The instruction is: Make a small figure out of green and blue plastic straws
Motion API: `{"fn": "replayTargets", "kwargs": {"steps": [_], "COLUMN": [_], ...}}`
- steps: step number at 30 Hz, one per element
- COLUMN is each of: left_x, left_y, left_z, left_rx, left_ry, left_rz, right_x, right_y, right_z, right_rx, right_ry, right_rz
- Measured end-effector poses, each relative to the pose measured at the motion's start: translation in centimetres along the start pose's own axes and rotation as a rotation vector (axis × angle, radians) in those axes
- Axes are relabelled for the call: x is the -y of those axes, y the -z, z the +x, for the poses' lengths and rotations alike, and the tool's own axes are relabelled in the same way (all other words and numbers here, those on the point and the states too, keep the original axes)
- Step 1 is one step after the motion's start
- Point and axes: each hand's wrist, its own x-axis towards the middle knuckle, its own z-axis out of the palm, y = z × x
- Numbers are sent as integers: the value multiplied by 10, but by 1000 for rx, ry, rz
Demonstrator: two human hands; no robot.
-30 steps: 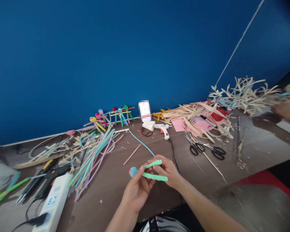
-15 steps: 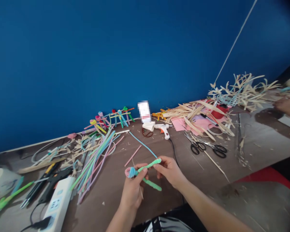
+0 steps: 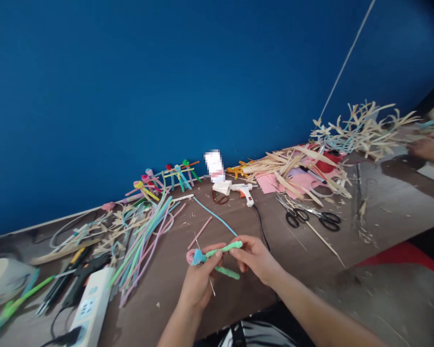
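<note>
A small pipe-cleaner figure (image 3: 196,257) with a pink and blue head and two green limbs is held above the brown table. My left hand (image 3: 201,274) pinches it just below the head, and a thin pale stick pokes out beneath those fingers. Thumb and fingers of my right hand (image 3: 252,255) are closed on the tip of the upper green limb (image 3: 235,246). The lower green limb (image 3: 228,273) hangs free. Beyond my right hand, the end of a blue pipe cleaner (image 3: 217,217) lies on the table.
Loose pipe cleaners (image 3: 148,246), a power strip (image 3: 94,299) and a black glue gun (image 3: 87,274) lie left. Behind are finished figures (image 3: 183,176) and a white glue gun (image 3: 246,191). Scissors (image 3: 325,219) and pale strips (image 3: 289,166) lie right; another person's hand (image 3: 428,148) is far right.
The view has shifted slightly. The green limbs look a little closer together, and the upper one lies flatter between my hands. The thin stick under my left hand is more visible.
</note>
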Motion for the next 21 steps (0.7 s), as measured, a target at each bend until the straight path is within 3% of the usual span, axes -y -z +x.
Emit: {"fn": "replayTargets", "kwargs": {"steps": [4,7,13,17,21], "left_x": [-4,-10,-13,-11,-9], "left_y": [3,4,3,4,7], "left_z": [-3,-6,-10,-9,-8], "left_rx": [9,85,199,140,22], "left_ry": [-193,-362,-523,-521,-332], "left_rz": [306,530,733,740,597], "right_x": [-3,-3,-3,-2,1], "right_y": [2,1,-1,1,0], "right_z": [0,0,1,0,-1], "right_rx": [-18,-27,-53,4,59], "right_ry": [4,-16,-141,-162,-126], "right_rz": [-41,-2,176,234,159]}}
